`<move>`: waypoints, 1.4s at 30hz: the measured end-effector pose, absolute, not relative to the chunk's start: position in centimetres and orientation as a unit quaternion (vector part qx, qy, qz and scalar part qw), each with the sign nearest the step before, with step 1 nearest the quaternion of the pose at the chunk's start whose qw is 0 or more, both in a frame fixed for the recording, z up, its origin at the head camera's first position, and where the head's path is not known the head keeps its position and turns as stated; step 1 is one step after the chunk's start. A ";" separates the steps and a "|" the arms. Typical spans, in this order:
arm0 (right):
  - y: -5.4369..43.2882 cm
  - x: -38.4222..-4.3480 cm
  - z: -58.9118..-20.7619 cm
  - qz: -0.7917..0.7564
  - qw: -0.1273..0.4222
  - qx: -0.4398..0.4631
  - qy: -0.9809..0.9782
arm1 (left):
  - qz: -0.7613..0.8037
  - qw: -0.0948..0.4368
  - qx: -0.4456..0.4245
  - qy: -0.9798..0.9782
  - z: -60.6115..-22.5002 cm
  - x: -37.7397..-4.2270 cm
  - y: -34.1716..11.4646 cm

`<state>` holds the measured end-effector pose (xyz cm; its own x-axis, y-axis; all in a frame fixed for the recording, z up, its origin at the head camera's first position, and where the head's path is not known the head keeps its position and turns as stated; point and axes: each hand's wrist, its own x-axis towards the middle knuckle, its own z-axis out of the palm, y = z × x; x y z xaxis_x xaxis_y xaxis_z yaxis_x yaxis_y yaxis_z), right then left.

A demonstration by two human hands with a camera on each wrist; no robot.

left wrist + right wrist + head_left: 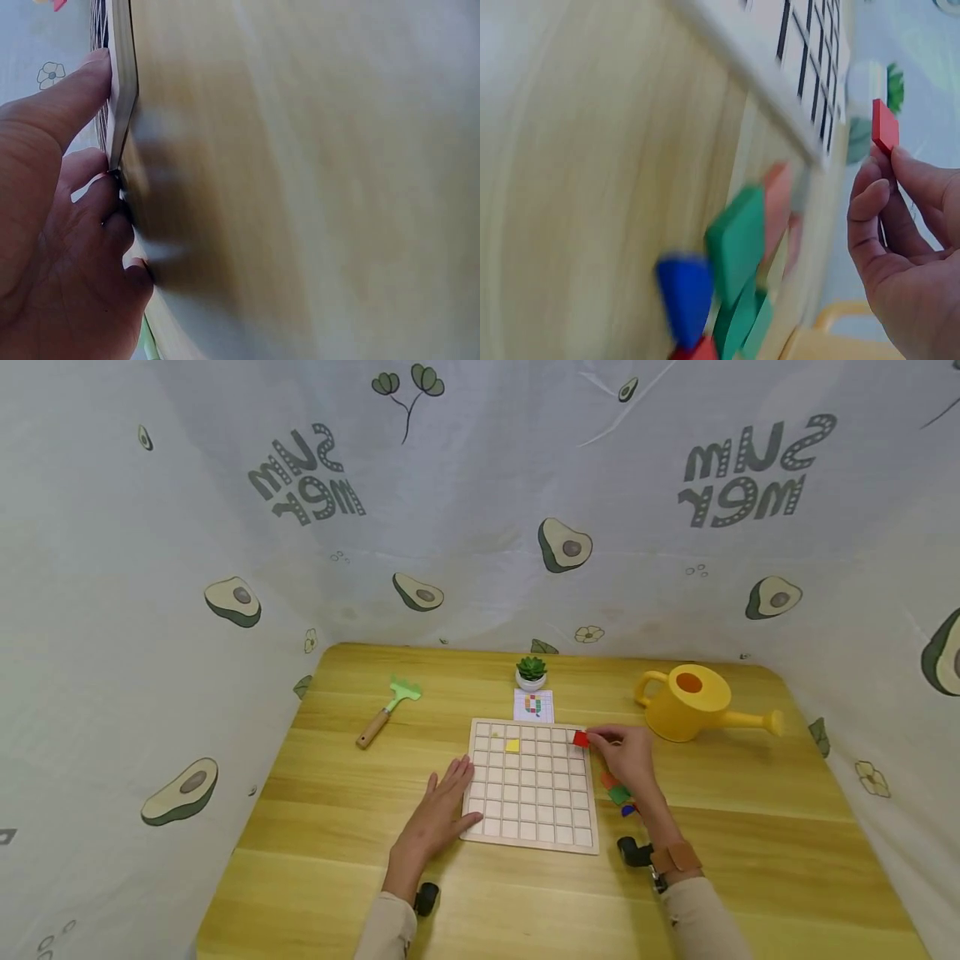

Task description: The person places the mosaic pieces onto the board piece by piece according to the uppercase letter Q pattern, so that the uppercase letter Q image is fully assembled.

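Thumb and fingers of my right hand (628, 758) pinch a red square tile (886, 126) by its edge, over the far right corner of a pale wooden grid board (534, 793). My left hand (441, 810) lies along the board's left edge, its fingers spread and the thumb on the near left part of the rim. A yellow tile (512, 745) sits in a cell in the second row, toward the left. Beside the board's right edge, partly under my right forearm, lies a loose pile with green tiles (736, 240), a blue piece (684, 296) and orange-red ones.
A card with a coloured pattern (533, 705) lies behind the board, in front of a small potted succulent (531, 672). To the right stands a yellow watering can (686, 703). At the left lies a small green rake (390, 710) with a wooden handle.
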<state>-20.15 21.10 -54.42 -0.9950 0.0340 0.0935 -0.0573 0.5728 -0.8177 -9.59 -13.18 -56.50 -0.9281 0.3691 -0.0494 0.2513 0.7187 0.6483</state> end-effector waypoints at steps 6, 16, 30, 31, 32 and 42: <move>18.5 -20.5 -54.3 0.477 0.027 0.019 -0.878 | 0.326 0.095 0.161 0.927 -56.4 -9.7 -13.1; 15.5 -20.7 -54.7 0.472 0.009 0.038 -0.881 | 0.344 0.091 0.168 0.919 -57.3 -9.7 -13.2; 13.8 -20.9 -56.1 0.455 0.003 0.054 -0.889 | 0.346 0.085 0.171 0.919 -56.7 -9.6 -12.9; 13.7 -20.9 -56.2 0.455 0.003 0.055 -0.889 | 0.346 0.083 0.172 0.919 -56.7 -9.6 -12.8; 13.7 -20.9 -56.1 0.454 0.003 0.057 -0.889 | 0.347 0.082 0.171 0.919 -56.7 -9.6 -12.8; 12.9 -21.0 -55.9 0.433 0.018 0.094 -0.896 | 0.351 0.079 0.160 0.919 -57.7 -9.7 -13.1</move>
<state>-21.02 12.88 -55.89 -0.9817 -0.1527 0.1139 -0.1841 0.6071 -0.7730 -9.66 -13.14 -57.72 -0.9366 0.3488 -0.0335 0.2378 0.7030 0.6703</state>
